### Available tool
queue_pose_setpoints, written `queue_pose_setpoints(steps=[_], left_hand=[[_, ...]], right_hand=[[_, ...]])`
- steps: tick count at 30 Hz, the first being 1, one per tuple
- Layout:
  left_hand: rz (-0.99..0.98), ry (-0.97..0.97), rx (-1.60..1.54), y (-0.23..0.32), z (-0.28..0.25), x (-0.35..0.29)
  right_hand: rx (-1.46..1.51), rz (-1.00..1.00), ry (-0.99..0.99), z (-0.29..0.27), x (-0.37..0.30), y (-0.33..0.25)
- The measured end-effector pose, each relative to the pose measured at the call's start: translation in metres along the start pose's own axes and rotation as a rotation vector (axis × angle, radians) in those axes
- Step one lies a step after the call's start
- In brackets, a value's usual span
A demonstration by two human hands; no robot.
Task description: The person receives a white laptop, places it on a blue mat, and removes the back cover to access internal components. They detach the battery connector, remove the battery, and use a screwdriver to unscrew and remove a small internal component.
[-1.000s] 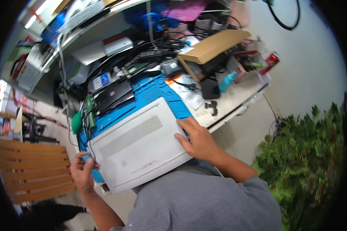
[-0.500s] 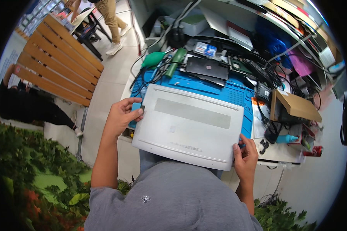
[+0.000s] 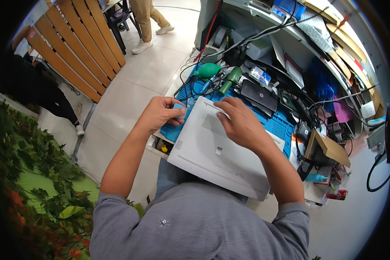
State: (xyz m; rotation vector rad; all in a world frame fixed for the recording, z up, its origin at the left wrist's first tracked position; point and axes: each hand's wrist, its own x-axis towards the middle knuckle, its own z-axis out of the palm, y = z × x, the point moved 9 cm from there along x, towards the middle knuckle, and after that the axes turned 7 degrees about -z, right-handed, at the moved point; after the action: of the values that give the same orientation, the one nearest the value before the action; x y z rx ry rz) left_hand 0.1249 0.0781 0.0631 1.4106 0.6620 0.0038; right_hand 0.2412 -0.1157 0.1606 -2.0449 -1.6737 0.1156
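Note:
A silver laptop [image 3: 203,138] lies bottom side up, tilted, across the front of the bench and close against my body. My left hand [image 3: 162,113] is closed just off its far left corner, pinching a small flat blue plastic piece [image 3: 179,111] between thumb and fingers. Over the far part of the bottom cover reaches my right hand [image 3: 240,123], thumb and fingers apart and pointing left near the long rubber foot. I see nothing held in it, though its palm side is hidden.
Under the laptop's far side lies a blue work mat [image 3: 273,126]. Beyond are a green blower bulb [image 3: 208,69], a green cylinder [image 3: 230,81], a dark phone-like slab [image 3: 259,95] and tangled cables. An opened cardboard box [image 3: 329,149] stands right. A person [image 3: 143,21] stands beyond a slatted wooden panel [image 3: 76,47].
My right hand has left the laptop's right edge and come across to its far left part. The laptop has turned clockwise. My left hand still holds the blue piece, and the view has shifted.

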Motion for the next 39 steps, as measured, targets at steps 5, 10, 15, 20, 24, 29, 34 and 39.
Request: queue_pose_setpoints(steps=[5,10,15,20,24,29,34,39], left_hand=[[-0.020,-0.041,-0.027,-0.004,-0.002,0.004],[-0.086,-0.067,-0.012,-0.013,-0.004,0.015],[-0.131,-0.108,0.009,-0.019,0.001,0.008],[-0.187,-0.085,0.105,-0.033,-0.009,-0.042],[-0.234,-0.082,0.111,-0.059,-0.018,-0.076],[-0.229,-0.087,0.054,-0.074,-0.018,-0.093],[-0.207,-0.048,0.080,-0.074,-0.018,-0.096],[-0.202,-0.043,0.096,-0.072,-0.018,-0.097]], right_hand=[[-0.076,-0.028,-0.173,0.054,0.053,0.012],[-0.019,-0.048,-0.091,0.058,0.064,0.015],[-0.033,-0.044,-0.121,0.063,0.077,0.018],[-0.034,-0.078,-0.132,0.063,0.083,0.015],[-0.050,-0.066,-0.149,0.064,0.078,0.014],[-0.105,-0.108,-0.129,0.063,0.072,0.013],[-0.071,-0.098,-0.108,0.060,0.069,0.016],[-0.087,-0.081,-0.115,0.059,0.063,0.017]])
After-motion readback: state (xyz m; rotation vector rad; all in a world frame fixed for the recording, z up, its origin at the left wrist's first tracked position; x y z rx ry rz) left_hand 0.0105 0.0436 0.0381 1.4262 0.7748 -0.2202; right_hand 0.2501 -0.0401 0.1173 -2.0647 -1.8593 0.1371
